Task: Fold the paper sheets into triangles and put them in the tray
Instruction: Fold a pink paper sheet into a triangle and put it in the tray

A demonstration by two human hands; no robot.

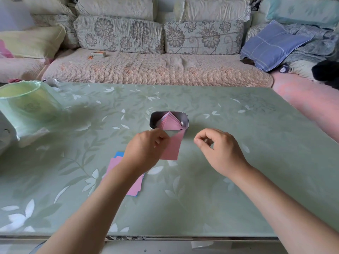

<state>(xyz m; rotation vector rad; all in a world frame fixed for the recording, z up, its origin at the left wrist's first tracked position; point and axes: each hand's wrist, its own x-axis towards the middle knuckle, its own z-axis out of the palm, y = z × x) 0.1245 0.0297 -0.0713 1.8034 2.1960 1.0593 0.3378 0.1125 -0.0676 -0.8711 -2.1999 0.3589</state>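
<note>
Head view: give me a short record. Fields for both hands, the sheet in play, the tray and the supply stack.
left hand: pinches the pink sheet by its upper left part
pink sheet: unfolded, overlapping the tray's near edge in this view
right hand: holds nothing, fingers loosely curled, apart from the sheet
tray: metal, on the table, holds folded triangles, all pink
stack of sheets: flat on the table, pink on top, blue edges showing, partly under the left forearm

Left hand (146, 146) pinched — right hand (219, 150) loosely curled
</note>
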